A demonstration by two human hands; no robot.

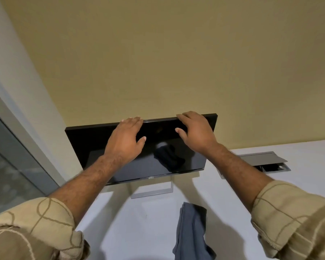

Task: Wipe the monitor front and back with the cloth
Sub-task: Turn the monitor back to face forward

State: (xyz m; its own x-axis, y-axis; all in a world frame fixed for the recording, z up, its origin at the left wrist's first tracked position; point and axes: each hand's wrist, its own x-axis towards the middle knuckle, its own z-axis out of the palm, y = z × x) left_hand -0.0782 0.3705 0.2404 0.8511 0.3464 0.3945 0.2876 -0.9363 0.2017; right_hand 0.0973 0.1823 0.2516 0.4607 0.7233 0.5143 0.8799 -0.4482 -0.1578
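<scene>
A black flat monitor [94,147] with a dark screen stands on a silver stand [152,192] on the white desk. Both of my hands grip its top edge, fingers over the back and thumbs on the screen. My left hand [126,139] holds left of the middle. My right hand [195,132] holds near the right corner. The grey-blue cloth [191,231] lies crumpled on the desk in front of the stand, between my forearms, touched by neither hand. Its reflection shows in the screen.
The white desk [139,222] runs up to a yellow-beige wall [158,53] close behind the monitor. A grey cable hatch [266,160] stands open in the desk at the right. A glass panel with a grey frame [11,166] is at the left.
</scene>
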